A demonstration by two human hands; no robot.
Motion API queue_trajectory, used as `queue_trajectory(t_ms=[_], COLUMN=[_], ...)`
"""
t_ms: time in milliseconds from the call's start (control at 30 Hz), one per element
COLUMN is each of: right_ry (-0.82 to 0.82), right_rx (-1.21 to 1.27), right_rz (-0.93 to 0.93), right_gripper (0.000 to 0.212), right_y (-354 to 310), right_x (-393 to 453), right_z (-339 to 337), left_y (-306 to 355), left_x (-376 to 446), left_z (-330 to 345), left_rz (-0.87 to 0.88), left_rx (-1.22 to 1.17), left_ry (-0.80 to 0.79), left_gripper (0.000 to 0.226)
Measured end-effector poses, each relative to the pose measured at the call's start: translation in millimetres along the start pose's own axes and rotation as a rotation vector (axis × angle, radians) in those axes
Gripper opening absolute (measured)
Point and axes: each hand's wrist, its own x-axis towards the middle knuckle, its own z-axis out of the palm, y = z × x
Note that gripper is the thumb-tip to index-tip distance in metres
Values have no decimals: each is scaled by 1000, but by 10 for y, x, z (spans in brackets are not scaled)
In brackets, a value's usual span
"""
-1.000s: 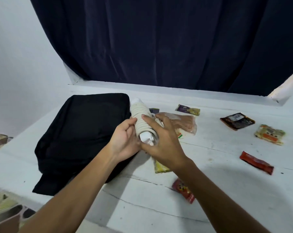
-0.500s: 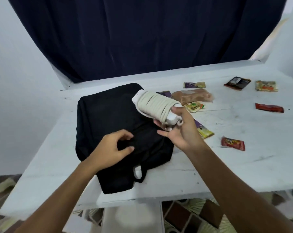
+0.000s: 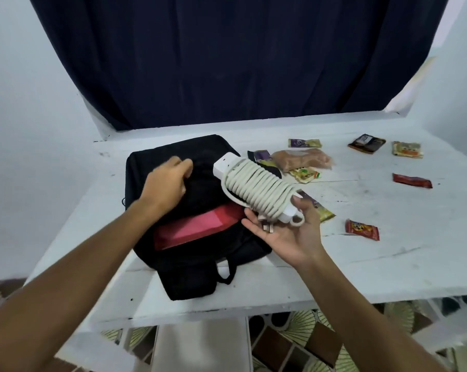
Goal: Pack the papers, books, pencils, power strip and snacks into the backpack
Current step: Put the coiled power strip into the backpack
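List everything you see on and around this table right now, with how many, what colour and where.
backpack: one, black, left part of the table, flap lifted open
book: one, red, inside the backpack opening
power strip: one, white, cord wound round it, held above the backpack
snack packets: nine or so in view; large tan bag, purple ones, dark brown, red ones, yellowish ones; scattered right of the backpack
table: one, white, scuffed
curtain: one, dark blue, behind the table
hands: left hand grips the backpack flap; right hand holds the power strip's near end
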Motion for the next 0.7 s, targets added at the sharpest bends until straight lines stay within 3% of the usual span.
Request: queue_trajectory(t_ms=[133,233,333,433,500,600,700], right_ry=[105,200,250,265,280,303,310], right_rx=[-88,-199,-216,-252,-265,-257,-226], right_rz=[38,90,120,123,129,144,155], right_gripper=[93,69,49,52,54,53,49], right_y=[129,174,165,126,111,123,141], right_x=[96,194,322,424,474,534,598], right_z=[-33,-6,68,204,270,328,313], left_y=[-138,-2,100,127,100,-76,-260], left_x=[384,336,50,-334,-503,-558,-418], left_z=[-54,50,114,212,338,526,609], left_rz=[-81,-58,45,157,82,-148,-216], left_rx=[371,635,574,462,508,565,566], left_ry=[-199,-269,-90,138,43,-216,-308], left_gripper=[21,25,37,34,45,81,94])
